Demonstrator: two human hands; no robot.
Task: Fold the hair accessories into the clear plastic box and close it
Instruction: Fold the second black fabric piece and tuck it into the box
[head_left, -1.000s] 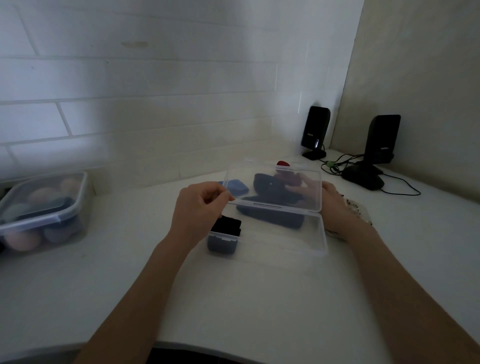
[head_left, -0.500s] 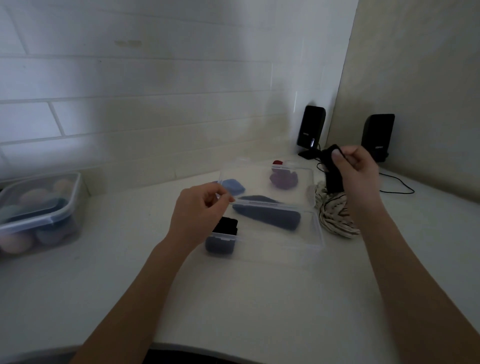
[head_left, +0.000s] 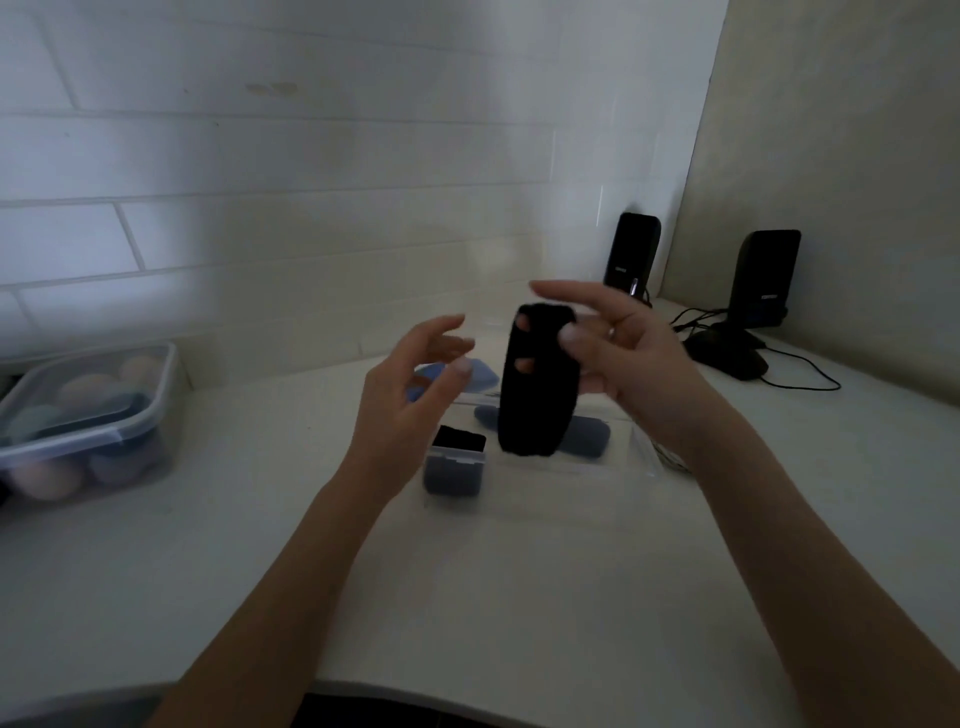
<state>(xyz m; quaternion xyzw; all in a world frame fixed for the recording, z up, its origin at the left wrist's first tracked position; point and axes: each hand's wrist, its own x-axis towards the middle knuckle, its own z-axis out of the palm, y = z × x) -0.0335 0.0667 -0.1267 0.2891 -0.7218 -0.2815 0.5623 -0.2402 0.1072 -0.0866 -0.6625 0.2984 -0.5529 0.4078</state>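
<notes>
Change: the left hand (head_left: 415, 384) has let go of the lid it was propping a moment ago and has risen off the box; the right hand (head_left: 623, 358) has carried the black hair band (head_left: 537, 384) from beside the speakers to a spot above the box.
Left hand: fingers spread and relaxed, gripping nothing, reaching toward the band but not touching it.
Right hand: thumb and fingers are wrapped through the upper end of the band, which hangs down as a dark loop; fingertips show through its openings.
Black hair band: held in the air between the two hands, its lower end dangling just over the clear plastic box (head_left: 639, 457).
Clear plastic box: lies open on the white counter (head_left: 467, 597); a long blue accessory (head_left: 582, 439) rests inside, and a small dark blue case (head_left: 454, 465) sits at its left end. Where the lid stands now is hard to make out.
Behind the box: pale blue pieces (head_left: 478, 376) lie on the counter, partly hidden by the left hand.
Meaning for the task: the band is ready to be folded with both hands, then laid in the box; closing comes afterwards.
Elsewhere: a lidded tub (head_left: 78, 421) of rounded items at far left; two black speakers (head_left: 631, 249) with cables in the corner.
</notes>
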